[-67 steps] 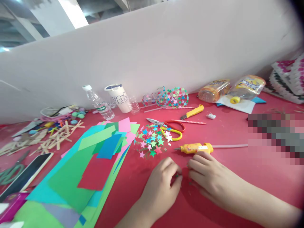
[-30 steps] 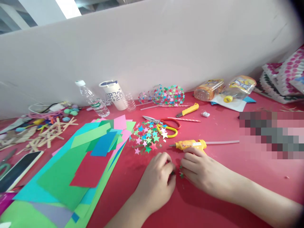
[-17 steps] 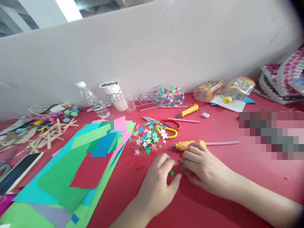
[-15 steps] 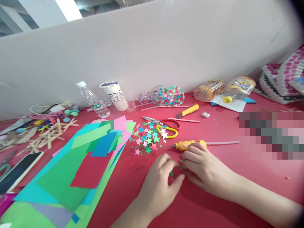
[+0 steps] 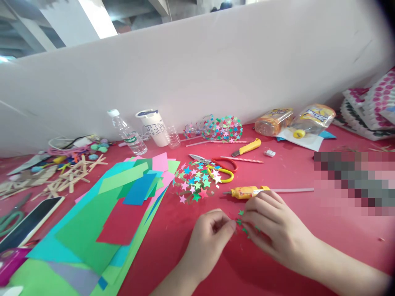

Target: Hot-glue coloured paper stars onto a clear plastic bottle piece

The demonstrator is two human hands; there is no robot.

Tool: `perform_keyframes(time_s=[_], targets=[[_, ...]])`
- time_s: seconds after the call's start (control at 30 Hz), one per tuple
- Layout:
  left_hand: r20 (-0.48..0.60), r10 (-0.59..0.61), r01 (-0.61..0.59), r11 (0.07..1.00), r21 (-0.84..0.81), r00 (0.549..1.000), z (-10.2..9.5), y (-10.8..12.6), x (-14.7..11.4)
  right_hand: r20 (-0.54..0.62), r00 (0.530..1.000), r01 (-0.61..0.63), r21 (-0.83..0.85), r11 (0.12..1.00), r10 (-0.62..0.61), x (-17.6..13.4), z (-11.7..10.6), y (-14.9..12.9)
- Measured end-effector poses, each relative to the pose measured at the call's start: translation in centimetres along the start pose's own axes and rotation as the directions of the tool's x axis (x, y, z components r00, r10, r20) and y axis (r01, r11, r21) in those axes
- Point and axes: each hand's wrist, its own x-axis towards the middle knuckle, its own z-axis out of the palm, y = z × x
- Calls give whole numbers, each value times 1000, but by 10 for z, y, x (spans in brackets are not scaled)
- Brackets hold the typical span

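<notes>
My left hand (image 5: 211, 236) is closed, thumb pressed to the forefinger in a pinch; whatever lies between them is too small to make out. Facing it, my right hand (image 5: 277, 226) has its fingers curled down around small green stars (image 5: 245, 230), which peek out at its fingertips and under its palm. Just beyond the right knuckles lies a yellow hot glue gun (image 5: 243, 192) with a clear glue stick (image 5: 296, 190) in its rear. A heap of colourful stars (image 5: 197, 181) is spread farther off, beside scissors (image 5: 226, 174) with red and yellow handles.
Stacked coloured paper (image 5: 89, 222) covers the left side, near a phone (image 5: 33, 222) and wooden sticks (image 5: 72, 174). Along the wall stand a water bottle (image 5: 131, 137) and a cup (image 5: 154, 129); a star-covered bottle (image 5: 226, 128) lies there. A yellow box cutter (image 5: 247, 148) is behind the scissors.
My left thumb and forefinger have come together from a wider gap. My right hand has shifted slightly right, and more green stars show at its fingers. The whole view has moved a little.
</notes>
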Motion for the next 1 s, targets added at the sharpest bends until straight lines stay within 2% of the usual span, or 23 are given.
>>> perform_keyframes(time_s=[0.13,0.23,0.37,0.53,0.67,0.77,0.9,0.93,1.0], targets=[[32,73,-72,997,-31,997,2,3,-2,2,995,103,-151,983,-104,-2,0,-6],[22,131,-131,991,4,991,2,3,-3,4,994,109,-106,988,-109,-1,-1,-8],[13,144,-144,989,32,990,1,1,-4,5,1000,5,66,998,-5,1,-2,-7],[5,151,-151,984,98,988,2,3,-5,0,990,-139,188,972,141,1,1,-3],[-3,154,-153,981,116,988,2,6,-5,104,953,-302,363,882,283,0,5,0],[-3,157,-156,983,95,988,2,7,-5,163,929,-369,395,842,331,1,6,-1],[-28,211,-206,970,132,977,1,7,-6,200,924,-376,308,874,327,1,-3,3],[-49,242,-231,960,159,969,1,7,-7,207,915,-390,223,893,348,1,-8,7],[-96,312,-284,932,225,945,-1,5,-9,213,862,-459,-60,886,461,1,-16,17]])
